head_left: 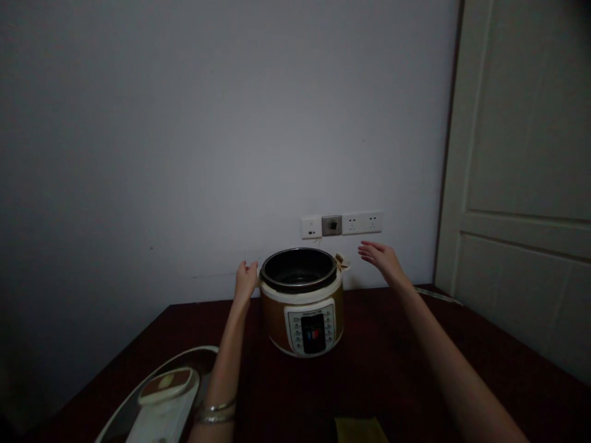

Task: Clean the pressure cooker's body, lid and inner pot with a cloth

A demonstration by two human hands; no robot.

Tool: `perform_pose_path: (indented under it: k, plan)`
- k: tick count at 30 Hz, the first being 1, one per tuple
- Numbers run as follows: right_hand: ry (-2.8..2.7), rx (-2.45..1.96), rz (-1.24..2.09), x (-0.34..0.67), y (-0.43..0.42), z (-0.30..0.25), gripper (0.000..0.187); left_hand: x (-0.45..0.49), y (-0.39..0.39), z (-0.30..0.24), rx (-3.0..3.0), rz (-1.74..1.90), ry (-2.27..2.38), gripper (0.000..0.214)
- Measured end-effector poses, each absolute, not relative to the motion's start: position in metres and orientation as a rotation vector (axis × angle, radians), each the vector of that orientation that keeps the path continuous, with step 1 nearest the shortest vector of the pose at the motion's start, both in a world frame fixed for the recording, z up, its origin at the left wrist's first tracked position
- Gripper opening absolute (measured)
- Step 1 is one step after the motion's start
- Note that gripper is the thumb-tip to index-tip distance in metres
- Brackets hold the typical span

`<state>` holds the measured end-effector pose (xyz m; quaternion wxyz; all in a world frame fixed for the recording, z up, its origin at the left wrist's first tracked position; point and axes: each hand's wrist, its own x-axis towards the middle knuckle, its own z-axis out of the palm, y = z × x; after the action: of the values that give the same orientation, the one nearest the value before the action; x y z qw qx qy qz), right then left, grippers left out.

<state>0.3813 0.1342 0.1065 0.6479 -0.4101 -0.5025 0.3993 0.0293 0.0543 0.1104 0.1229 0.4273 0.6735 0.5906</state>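
A brown and white electric cooker [302, 320] stands upright near the wall, its control panel facing me. Its top is uncovered, and a dark inner pot [299, 271] with a shiny rim sits inside. Just beside the cooker's left edge is my left hand [246, 282], thumb and fingers slightly apart; whether it touches the side is unclear. My right hand [379, 255] is raised to the right of the cooker, apart from it, with fingers stretched out and nothing in them. A round lid [168, 391] with a white band and brown-topped handle lies at the lower left, partly behind my left forearm.
The cooker and lid rest on a dark red table [378, 363]. Wall sockets [362, 223] and a grey switch plate [331, 225] are behind the cooker. A yellowish-green piece [360, 431] shows at the near edge. A pale door [521, 246] stands on the right.
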Motion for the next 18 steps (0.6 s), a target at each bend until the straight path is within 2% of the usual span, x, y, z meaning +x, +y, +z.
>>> perform_pose_path:
  k: [2,6,9,18]
  plan:
    - [-0.876,-0.823,1.117,0.380,0.131,0.081,0.016,0.034,0.051,0.092,1.079,1.840,1.923,0.047]
    - [-0.759,-0.780,1.249,0.367,0.130,0.053,0.010,0.034,0.049,0.067,0.882,2.096,1.851,0.035]
    - [-0.725,-0.741,1.312,0.358,0.135,0.052,0.009,0.033,0.050,0.060,0.861,2.071,1.660,0.024]
    - [-0.679,-0.665,1.447,0.349,0.147,0.054,0.008,0.045,0.048,0.077,0.487,2.083,1.013,0.015]
